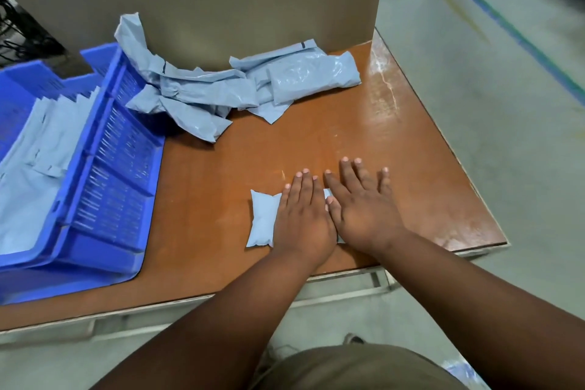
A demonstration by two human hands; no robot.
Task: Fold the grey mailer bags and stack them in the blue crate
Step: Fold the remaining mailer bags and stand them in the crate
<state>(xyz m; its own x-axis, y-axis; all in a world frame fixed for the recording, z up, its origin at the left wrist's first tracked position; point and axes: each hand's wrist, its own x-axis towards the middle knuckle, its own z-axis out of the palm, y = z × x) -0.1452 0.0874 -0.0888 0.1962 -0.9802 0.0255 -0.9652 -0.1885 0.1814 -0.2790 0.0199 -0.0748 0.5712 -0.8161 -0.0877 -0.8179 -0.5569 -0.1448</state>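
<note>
Just right of the blue crate (104,174), a folded mailer bag (262,218) lies on the bench (316,136) under the left hand (302,215) and right hand (361,209), fingers straight, pressing. Thin, slick and springy, it probably needs pinching at the folded edge.

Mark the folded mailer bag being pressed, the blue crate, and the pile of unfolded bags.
folded mailer bag (264,220), head view, its exposed left part.
blue crate (114,168), head view, its slotted right wall.
pile of unfolded bags (221,89), head view, middle of the heap.
</note>
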